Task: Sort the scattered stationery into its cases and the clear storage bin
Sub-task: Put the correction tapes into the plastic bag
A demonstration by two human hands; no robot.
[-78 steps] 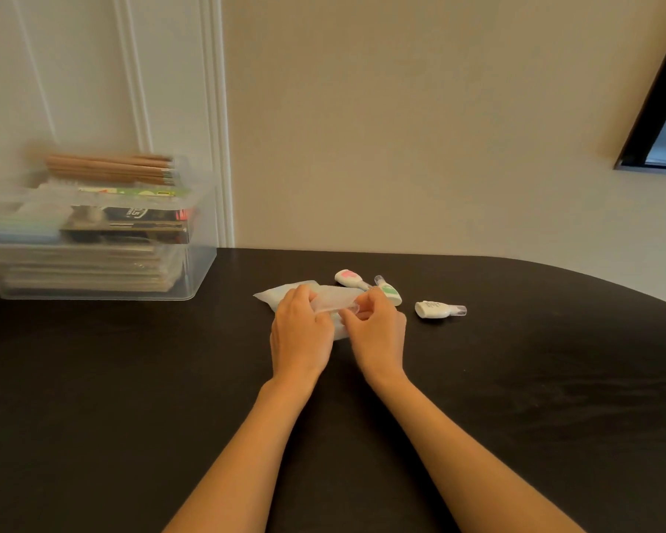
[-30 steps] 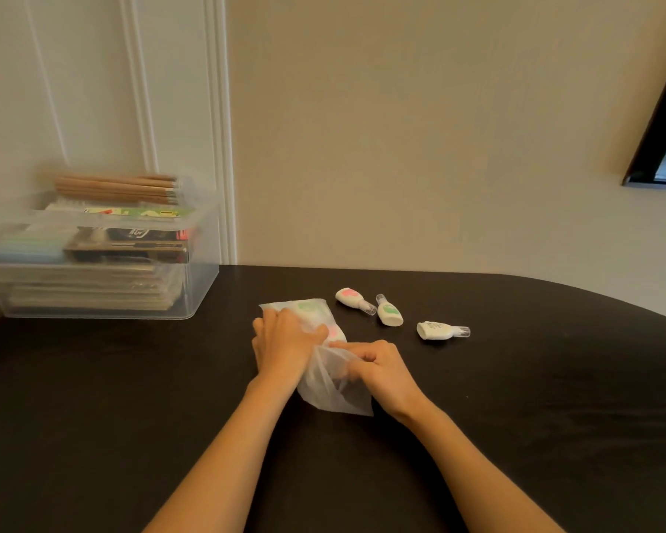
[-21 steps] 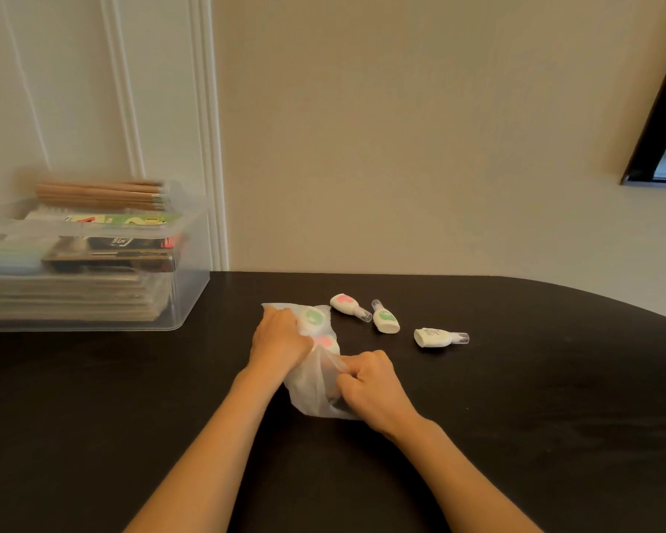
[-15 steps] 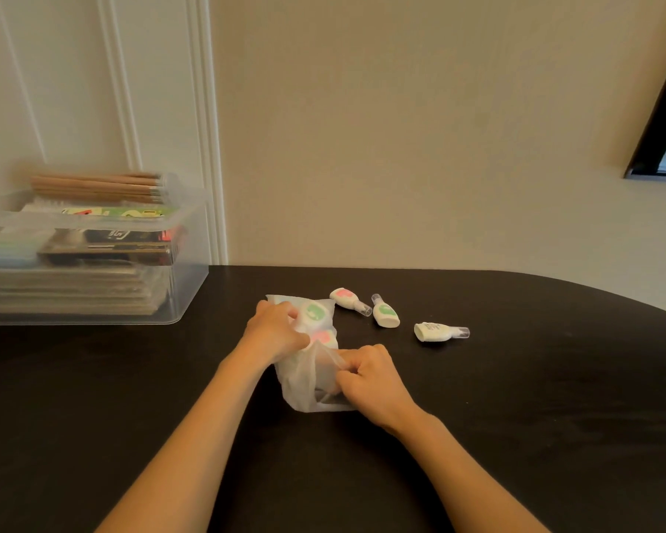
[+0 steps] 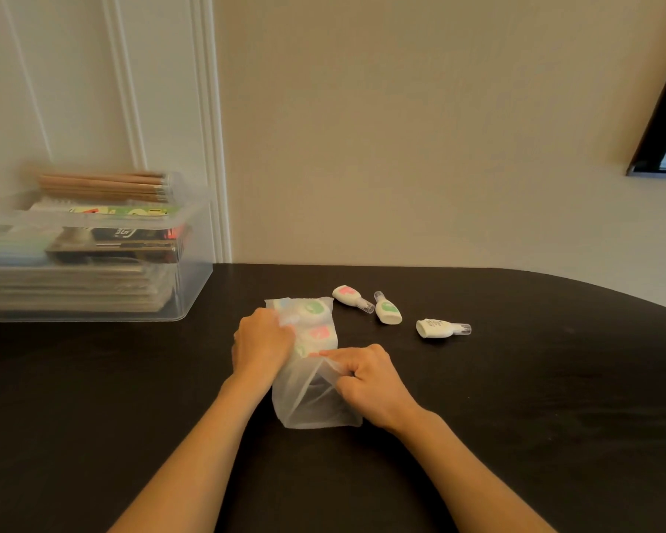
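A translucent plastic pouch [image 5: 312, 402] lies on the black table [image 5: 516, 398] with green and pink labelled correction tapes showing through its far end. My left hand [image 5: 261, 342] presses on the pouch's far left part. My right hand [image 5: 366, 375] pinches the pouch's open edge and lifts it. Three loose correction tapes lie beyond: a pink-labelled correction tape [image 5: 350, 296], a green-labelled correction tape [image 5: 387, 310] and a white correction tape [image 5: 441, 327]. The clear storage bin [image 5: 193, 278] stands at the far left.
The bin holds stacked paper, boxes and a bundle of wooden pencils [image 5: 101, 185] on top. A wall runs along the table's far edge. A dark window frame [image 5: 660, 140] shows at the upper right.
The pouch was turned so its open end faces me and pulled nearer. My right hand slid from the far end to the open edge. My left hand stayed pressing on the pouch.
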